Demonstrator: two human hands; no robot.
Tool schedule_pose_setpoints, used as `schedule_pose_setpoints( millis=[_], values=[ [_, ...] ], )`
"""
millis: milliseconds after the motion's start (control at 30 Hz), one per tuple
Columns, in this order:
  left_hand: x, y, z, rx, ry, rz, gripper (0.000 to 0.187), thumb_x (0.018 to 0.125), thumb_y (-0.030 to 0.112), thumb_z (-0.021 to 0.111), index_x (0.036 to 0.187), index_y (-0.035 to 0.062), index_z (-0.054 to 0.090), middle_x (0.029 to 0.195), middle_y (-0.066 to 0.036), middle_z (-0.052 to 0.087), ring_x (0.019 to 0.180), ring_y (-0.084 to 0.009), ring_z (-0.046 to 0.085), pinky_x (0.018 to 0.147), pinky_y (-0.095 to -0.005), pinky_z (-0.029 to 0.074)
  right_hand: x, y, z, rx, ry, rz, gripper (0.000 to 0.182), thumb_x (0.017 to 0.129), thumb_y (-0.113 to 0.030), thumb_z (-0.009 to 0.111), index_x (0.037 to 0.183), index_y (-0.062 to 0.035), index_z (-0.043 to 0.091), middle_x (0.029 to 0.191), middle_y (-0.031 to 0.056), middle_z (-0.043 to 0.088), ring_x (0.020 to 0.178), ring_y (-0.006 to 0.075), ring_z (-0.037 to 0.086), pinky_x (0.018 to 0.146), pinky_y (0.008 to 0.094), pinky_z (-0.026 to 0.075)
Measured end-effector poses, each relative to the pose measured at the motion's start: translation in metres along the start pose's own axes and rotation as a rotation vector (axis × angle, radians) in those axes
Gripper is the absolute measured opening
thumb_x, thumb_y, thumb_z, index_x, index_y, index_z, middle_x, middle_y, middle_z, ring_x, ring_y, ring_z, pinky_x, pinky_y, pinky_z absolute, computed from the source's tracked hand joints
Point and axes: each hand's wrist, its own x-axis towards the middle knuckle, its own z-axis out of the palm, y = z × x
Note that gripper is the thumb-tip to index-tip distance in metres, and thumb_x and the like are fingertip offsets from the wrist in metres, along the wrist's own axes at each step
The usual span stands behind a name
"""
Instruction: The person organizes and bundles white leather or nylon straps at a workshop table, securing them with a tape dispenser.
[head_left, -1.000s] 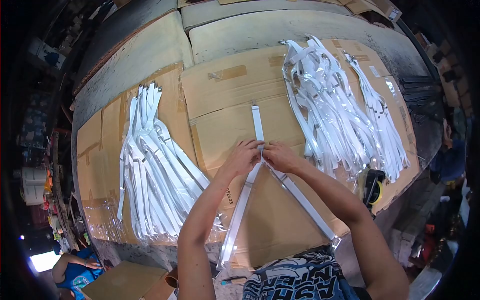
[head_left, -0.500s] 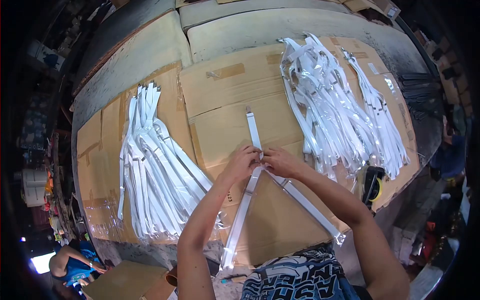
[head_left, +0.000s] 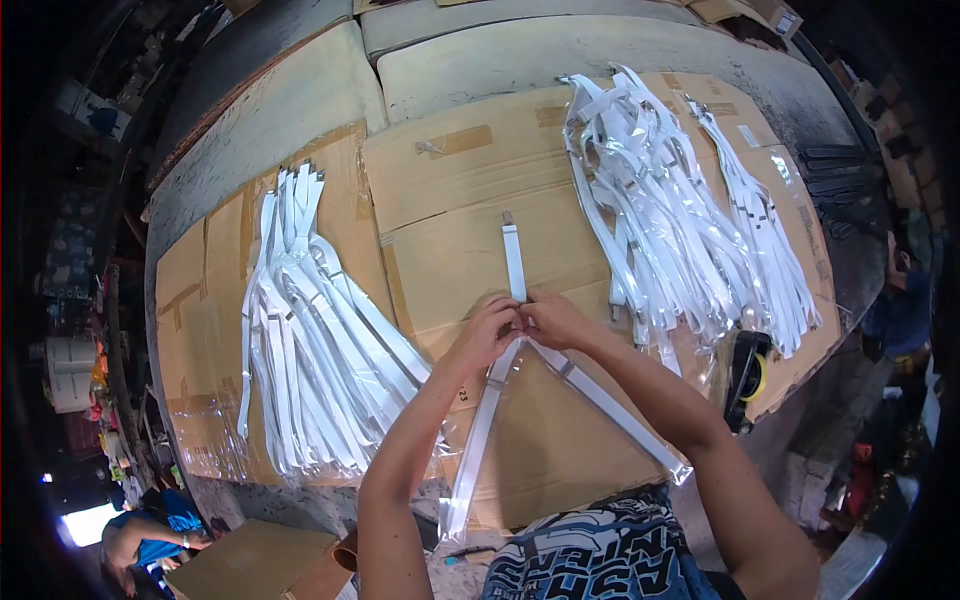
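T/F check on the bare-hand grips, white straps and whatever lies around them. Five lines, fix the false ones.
1. The bare left-hand grip and bare right-hand grip meet at the white, Y-shaped strap. True.
2. The strap's silvery metal clip sits between the grips. False: it lies beyond them, at the far end.
3. The left pile of long white straps and large right pile flank the grips. True.
4. The right-hand grip holds the black tape dispenser with a yellow ring. False: it lies by the brown cardboard sheet's near right edge.
5. The strap forks on the near side of the grips. True.
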Motion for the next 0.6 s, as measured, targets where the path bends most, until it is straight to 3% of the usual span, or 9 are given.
schedule_pose_setpoints(
  millis=[67,167,267,467,600],
  values=[
    [0.000,0.003,0.000,0.014,0.017,0.012,0.017,0.079,0.007,0.075,0.092,0.0041,0.064,0.117,-0.013,0.063,0.120,-0.0323,0.053,0.100,-0.0415,0.043,0.002,0.003,0.003,-0.001,0.011,0.016,0.013,0.078,-0.019,0.071,0.084,-0.0086,0.067,0.097,0.0137,0.062,0.099,0.0346,0.060,0.084,0.0458,0.048],
    [-0.007,0.013,0.010,0.052,0.206,-0.040,0.024,0.081,0.008,0.075,0.101,0.0034,0.063,0.113,-0.015,0.063,0.111,-0.0334,0.057,0.092,-0.0411,0.047,0.005,0.005,0.002,0.006,-0.019,0.133,0.013,0.078,-0.018,0.071,0.086,-0.0084,0.068,0.096,0.0139,0.062,0.098,0.0350,0.061,0.083,0.0464,0.049],
    [-0.027,0.029,0.025,0.052,0.384,-0.493,0.030,0.083,0.010,0.074,0.109,0.0014,0.061,0.110,-0.017,0.061,0.100,-0.0351,0.061,0.085,-0.0424,0.050,0.002,0.003,-0.008,-0.002,-0.014,0.104,0.014,0.078,-0.017,0.071,0.089,-0.0087,0.070,0.095,0.0144,0.063,0.097,0.0351,0.062,0.082,0.0468,0.050],
    [-0.036,0.046,0.055,0.132,0.389,-0.666,0.036,0.086,0.016,0.070,0.116,-0.0002,0.060,0.109,-0.017,0.059,0.096,-0.0358,0.062,0.083,-0.0433,0.050,0.011,0.006,-0.012,0.044,-0.059,0.100,0.014,0.077,-0.017,0.072,0.090,-0.0100,0.071,0.094,0.0135,0.062,0.098,0.0340,0.062,0.083,0.0454,0.049],
    [-0.021,0.058,0.056,0.141,0.474,-0.540,0.034,0.085,0.014,0.070,0.116,0.0007,0.063,0.106,-0.016,0.062,0.097,-0.0342,0.062,0.085,-0.0420,0.050,0.017,0.015,-0.020,-0.028,-0.115,0.003,0.014,0.076,-0.014,0.072,0.089,-0.0097,0.071,0.094,0.0133,0.062,0.097,0.0340,0.062,0.083,0.0440,0.049]
  ],
)
